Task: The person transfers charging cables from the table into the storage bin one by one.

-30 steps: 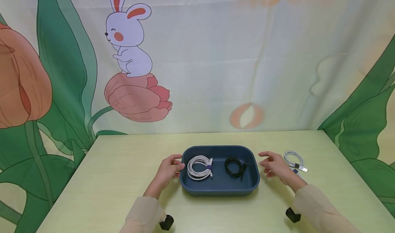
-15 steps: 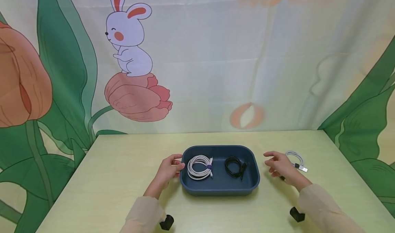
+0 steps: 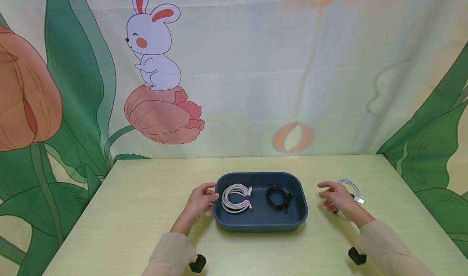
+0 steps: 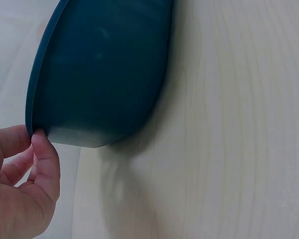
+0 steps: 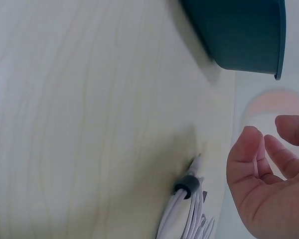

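Note:
A dark blue bin (image 3: 261,226) stands on the table, its outer wall (image 4: 99,74) filling the upper left wrist view. My left hand (image 3: 197,202) pinches its left rim between thumb and fingers. Inside, a coiled white cable (image 3: 226,199) with a blue tie lies at the left and a coiled black cable (image 3: 280,207) at the right. Off the bin's right side hovers my right hand (image 3: 341,198), holding nothing, its fingers loosely bent and thumb apart. Below it on the table is a white cable (image 5: 192,211) bundled with a dark strap (image 5: 187,186); the hand partly hides it in the head view.
Behind my right hand lies another coiled white cable (image 3: 350,182) with a USB plug (image 3: 360,201). A printed curtain (image 3: 237,85) hangs along the table's back edge. Black wrist pieces sit under both sleeves.
My right hand has moved away from the bin, to the right, over the white cables, hiding more of them. My left hand and the bin stay in place.

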A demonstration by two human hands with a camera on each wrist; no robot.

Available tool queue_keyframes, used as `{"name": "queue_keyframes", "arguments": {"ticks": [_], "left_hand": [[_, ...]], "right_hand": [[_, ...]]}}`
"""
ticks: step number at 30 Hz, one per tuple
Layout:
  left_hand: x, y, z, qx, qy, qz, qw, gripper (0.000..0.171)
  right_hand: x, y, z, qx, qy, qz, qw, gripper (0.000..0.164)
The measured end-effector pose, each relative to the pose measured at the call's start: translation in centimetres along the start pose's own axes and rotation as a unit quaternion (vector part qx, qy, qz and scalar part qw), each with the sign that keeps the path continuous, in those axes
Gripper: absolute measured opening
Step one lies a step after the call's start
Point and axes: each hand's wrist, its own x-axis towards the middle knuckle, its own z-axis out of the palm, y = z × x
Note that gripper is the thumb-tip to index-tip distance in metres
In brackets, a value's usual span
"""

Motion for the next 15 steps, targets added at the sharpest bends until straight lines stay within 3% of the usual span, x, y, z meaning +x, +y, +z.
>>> {"name": "queue_keyframes", "arguments": {"ticks": [15], "left_hand": [[0.0,0.0,0.0,0.006,-0.002,-0.004,1.0000,0.039]], "right_hand": [[-0.2,1.2,-0.5,-0.009,-0.002,0.009,1.000,0.040]]}}
